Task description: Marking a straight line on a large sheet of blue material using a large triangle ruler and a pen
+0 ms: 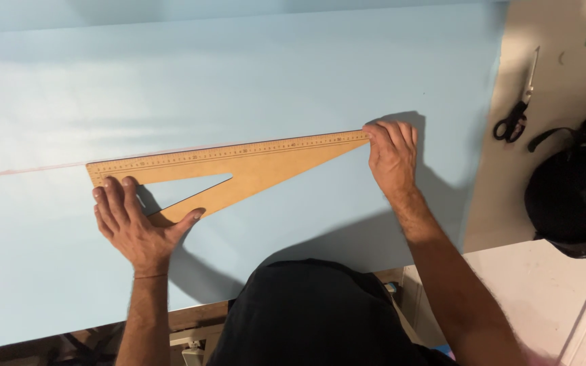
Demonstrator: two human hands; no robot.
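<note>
Wooden set square (pixel 239 166) lying flat mid-sheet on the pale blue sheet (pixel 239 74) covering the worktop. Left hand (pixel 133 220), grip released, presses its wide end; right hand (pixel 391 152) pinches its tip. Uneven pressure could pivot the square, skewing the line.

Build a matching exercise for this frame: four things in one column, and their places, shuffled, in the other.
Things:
1. left hand
2. right hand
3. scissors
4. black bag

Places:
A. lying on the beige surface past the blue sheet
B. at the triangle ruler's pointed tip
C. pressing the ruler's wide end
D. at the right edge, below the scissors

Pairs: 1-C, 2-B, 3-A, 4-D
</note>
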